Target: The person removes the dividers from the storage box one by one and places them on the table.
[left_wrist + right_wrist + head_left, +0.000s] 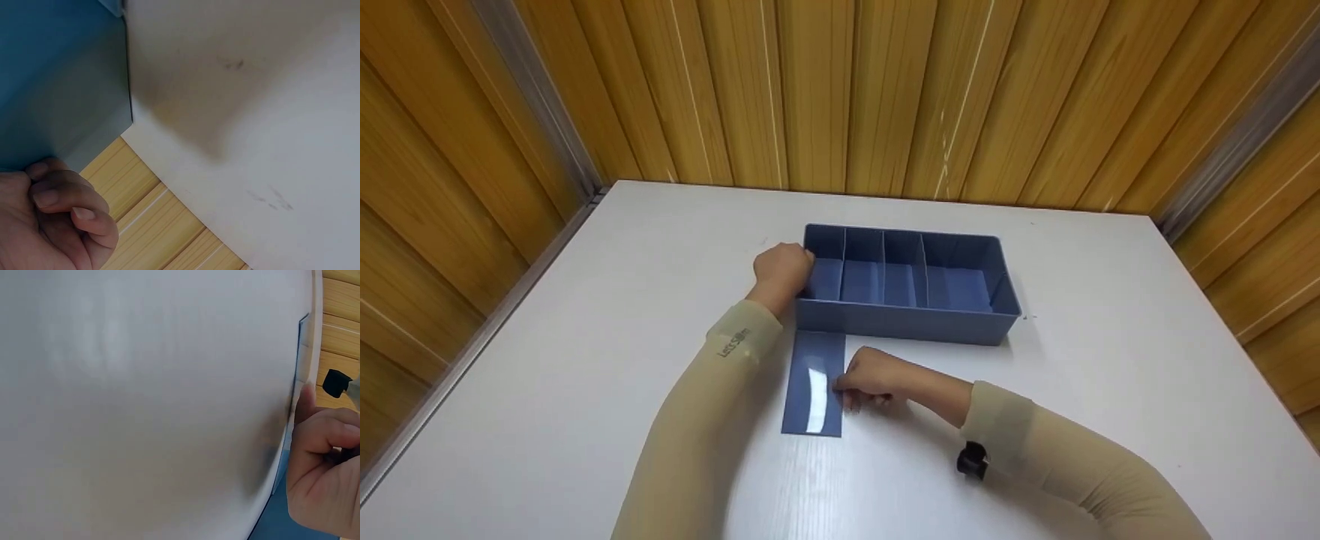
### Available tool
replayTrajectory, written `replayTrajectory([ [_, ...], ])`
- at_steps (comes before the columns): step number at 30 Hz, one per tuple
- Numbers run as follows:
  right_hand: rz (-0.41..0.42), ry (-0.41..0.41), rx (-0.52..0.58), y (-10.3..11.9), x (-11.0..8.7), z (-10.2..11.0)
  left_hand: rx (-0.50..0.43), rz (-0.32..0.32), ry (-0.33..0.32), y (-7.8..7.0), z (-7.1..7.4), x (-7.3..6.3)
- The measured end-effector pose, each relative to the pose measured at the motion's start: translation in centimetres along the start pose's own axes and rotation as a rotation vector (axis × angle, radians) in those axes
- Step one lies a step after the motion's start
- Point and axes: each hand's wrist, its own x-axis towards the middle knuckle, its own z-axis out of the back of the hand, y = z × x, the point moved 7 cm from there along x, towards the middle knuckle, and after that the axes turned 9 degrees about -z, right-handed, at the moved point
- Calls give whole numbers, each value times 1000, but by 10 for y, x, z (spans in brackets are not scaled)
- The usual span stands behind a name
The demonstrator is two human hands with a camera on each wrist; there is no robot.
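A blue plastic drawer bin (907, 321) with thin dividers stands on the white table. At its left end my left hand (784, 266) grips the wall, fingers curled at the rim. In the left wrist view the curled fingers of the left hand (70, 211) sit against the blue wall (84, 124). In front of the bin lies a flat, glossy blue panel (802, 375), its far end close to the bin's base. My right hand (876, 373) pinches the panel's right edge. The right wrist view shows a fingertip of the right hand (326, 467) on the panel (302, 349), the other fingers curled.
The white table (585, 360) runs back to a yellow wood-patterned wall (885, 97). Similar panels flank it on both sides, with grey metal posts (536, 97) at the corners. A small black piece (973, 460) sits on the right sleeve.
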Motion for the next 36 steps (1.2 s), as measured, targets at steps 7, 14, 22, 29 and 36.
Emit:
replayTrajectory([
  [7,95,75,22,4,-18,-5,-17,14,6,2,0,0],
  [14,214,5,43,26,-36,28,-6,4,-6,1,0,0],
  [22,290,-234,32,38,-48,96,18,-26,14,-1,-2,0],
  [29,261,-408,-2,23,-41,141,-34,3,4,1,-1,0],
  [36,207,-568,-193,5,-27,169,-37,4,10,2,-1,0],
])
